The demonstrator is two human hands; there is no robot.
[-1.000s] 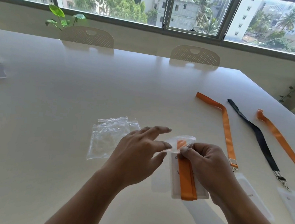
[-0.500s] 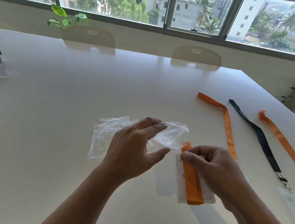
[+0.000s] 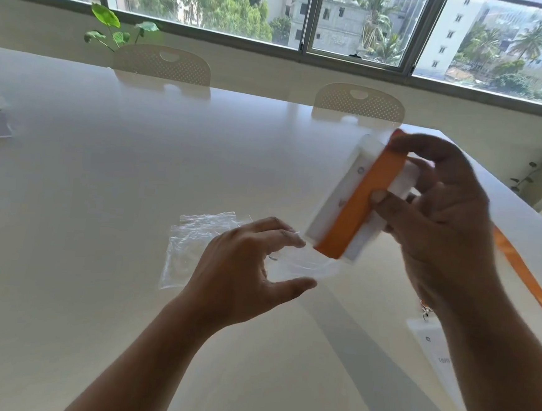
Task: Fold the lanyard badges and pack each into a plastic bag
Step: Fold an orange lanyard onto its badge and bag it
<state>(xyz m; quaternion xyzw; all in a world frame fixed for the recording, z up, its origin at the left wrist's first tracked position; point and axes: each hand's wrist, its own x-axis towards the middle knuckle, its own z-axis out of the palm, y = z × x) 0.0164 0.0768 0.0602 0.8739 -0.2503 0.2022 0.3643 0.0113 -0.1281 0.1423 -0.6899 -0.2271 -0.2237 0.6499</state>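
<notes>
Where the thumb [image 3: 382,197] of the right hand [image 3: 440,218] presses down, it pins the orange strap [image 3: 359,205] flat along the face of the folded badge [image 3: 335,194], while the other fingers curl over the far end and behind the card. The badge is held in the air above the table [image 3: 102,192], tilted, its long axis running from low on the left to high on the right, the lower end pointing down at the plastic bag [image 3: 307,266]. That bag is just beneath it, held up by the left hand [image 3: 242,268]: the fingertips curve over its near edge and the thumb stands apart below, though the film is too blurred to show the exact grip. Both forearms reach in from the near side, the right raised higher than the left.

Behind the left hand the spare bags [image 3: 191,247] lie crumpled on the table. To the right, partly hidden by the right arm, an orange lanyard [image 3: 529,284] trails across the tabletop and a second badge [image 3: 430,344] lies flat by its clip. Two chairs [image 3: 162,63] stand at the far side under the window [image 3: 358,21].
</notes>
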